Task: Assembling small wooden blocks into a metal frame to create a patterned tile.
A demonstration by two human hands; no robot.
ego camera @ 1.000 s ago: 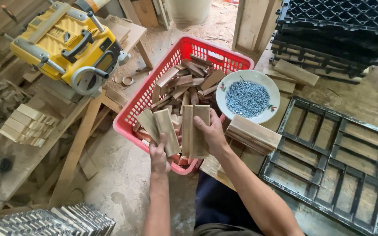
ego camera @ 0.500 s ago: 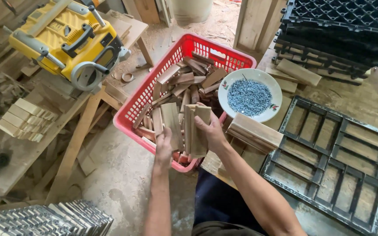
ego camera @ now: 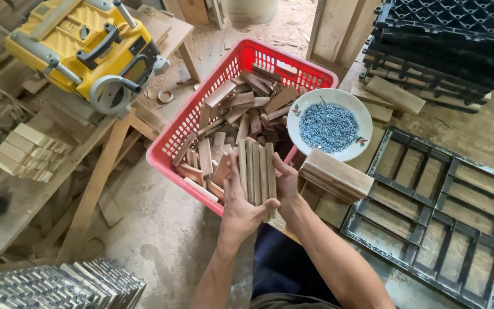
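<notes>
1. On the sawdust-strewn floor ahead of the person sits a red perforated plastic basket, loosely filled with short brown wooden slats lying at all angles. Its near rim is just beside both hands.
2. To the right lies a black moulded plastic grid tray with rectangular cells; more of the same are stacked at top right. A yellow benchtop planer stands on the wooden worktop at upper left.
3. Between basket and tray rests a white ceramic bowl of small grey screws, touching the basket's right corner. A stack of trimmed wooden boards lies just below it.
4. A bundle of four or five upright wooden slats is held over the basket's near edge, sides touching, top ends nearly level.
5. The left hand cups the bundle from below and the left, fingers closed around it; the right hand presses its right side, fingers wrapped behind.
6. Judgement: squaring the bundle well calls for even pressure from both sides, ends aligned flush, and a check for any slat slipping at the bottom, which the left hand hides.
</notes>
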